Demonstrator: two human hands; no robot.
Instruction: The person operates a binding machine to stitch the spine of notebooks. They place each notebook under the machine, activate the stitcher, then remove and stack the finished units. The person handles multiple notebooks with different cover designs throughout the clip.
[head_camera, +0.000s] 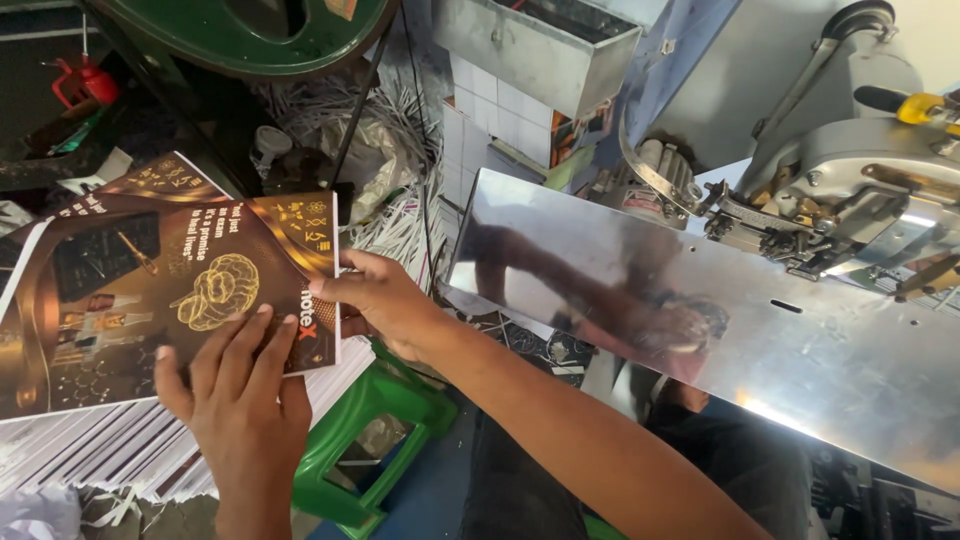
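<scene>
A brown notebook cover with gold print (215, 285) lies on top of a tall stack of similar notebooks (120, 440) at the left. My left hand (240, 400) lies flat on the cover's near part, fingers spread. My right hand (375, 300) pinches the cover's right edge between thumb and fingers. More brown covers (90, 260) fan out beneath and to the left.
A shiny steel machine table (720, 330) fills the right, with a stitching head (850, 190) above it. A green plastic stool (370, 440) stands under the stack. Paper trimmings (395, 215), a metal box (530, 45) and a green wheel (250, 35) sit behind.
</scene>
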